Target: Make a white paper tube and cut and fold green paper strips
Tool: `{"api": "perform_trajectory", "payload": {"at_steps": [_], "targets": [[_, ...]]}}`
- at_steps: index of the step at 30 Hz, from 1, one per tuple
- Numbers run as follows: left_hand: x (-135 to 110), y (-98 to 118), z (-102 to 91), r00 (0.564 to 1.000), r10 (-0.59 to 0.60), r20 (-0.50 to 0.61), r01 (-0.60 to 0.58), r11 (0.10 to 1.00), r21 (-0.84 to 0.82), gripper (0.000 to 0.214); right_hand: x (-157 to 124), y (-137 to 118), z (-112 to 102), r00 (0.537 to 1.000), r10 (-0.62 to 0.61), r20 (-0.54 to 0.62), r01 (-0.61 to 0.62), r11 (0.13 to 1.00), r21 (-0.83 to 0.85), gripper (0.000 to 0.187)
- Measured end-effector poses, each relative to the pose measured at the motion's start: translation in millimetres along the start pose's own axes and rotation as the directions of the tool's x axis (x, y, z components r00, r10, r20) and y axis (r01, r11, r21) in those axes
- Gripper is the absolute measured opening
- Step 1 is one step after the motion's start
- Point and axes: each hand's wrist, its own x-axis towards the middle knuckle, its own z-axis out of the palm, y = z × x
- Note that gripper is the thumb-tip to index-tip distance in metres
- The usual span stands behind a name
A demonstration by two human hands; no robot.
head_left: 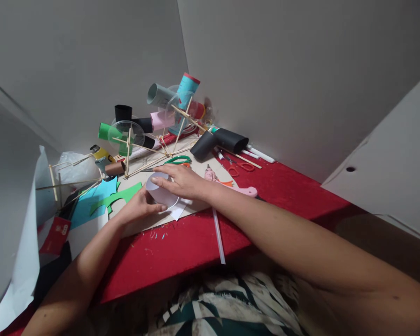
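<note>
A sheet of white paper curled into a short tube stands between my two hands over the cardboard. My left hand is wrapped round its near left side, with the thumb along the front. From the far right, my right hand grips the rim, its thumb at the tube's opening. A small white paper scrap lies under the tube. Just beyond my right hand are green-handled scissors. A pink glue gun lies behind my right forearm, which partly hides it, and a clear glue stick sticks out on the near side.
Behind stand stick frames bearing plastic discs and coloured paper tubes. Black tubes and orange-handled scissors lie at right. Green paper and blue paper are at left, on the red-covered table. Grey walls enclose the back.
</note>
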Motion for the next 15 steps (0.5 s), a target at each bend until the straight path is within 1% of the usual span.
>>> {"api": "perform_trajectory", "payload": {"at_steps": [2,3,4,6,8,10,13,15], "targets": [[-3,0,-13.1,0.998,0.007,0.068,-0.007,1.000,0.004,0.068,-1,0,-1,1.000,0.004,0.005,-0.004,1.000,-0.009,0.039],[-4,-1,-19.3,0.996,-0.002,0.088,0.000,1.000,0.026,0.070,-1,-1,-1,1.000,0.002,0.006,-0.002,1.000,-0.013,0.039],[-6,-1,-24.5,0.995,-0.024,0.098,0.017,0.998,0.067,0.067,-1,-1,-1,1.000,-0.003,0.005,0.003,1.000,-0.016,0.039],[-9,-2,-30.3,0.993,-0.088,0.074,0.073,0.979,0.189,0.050,-3,0,0,1.000,-0.016,0.006,0.017,1.000,-0.016,0.039],[-10,-3,-28.7,0.990,-0.142,0.022,0.129,0.946,0.298,0.029,-4,1,1,1.000,-0.025,0.011,0.025,1.000,-0.008,0.038],[-10,-5,-21.9,0.987,-0.157,-0.020,0.155,0.926,0.343,0.015,-4,2,2,1.000,-0.023,0.011,0.023,1.000,0.003,0.038],[-9,-7,-9.7,0.986,-0.145,-0.088,0.167,0.921,0.351,0.008,-5,4,1,1.000,-0.002,0.004,0.002,1.000,0.027,0.039],[-9,-8,-4.3,0.983,-0.141,-0.120,0.175,0.920,0.350,0.009,-5,3,-1,0.999,0.047,0.005,-0.048,0.998,0.051,0.040]]}}
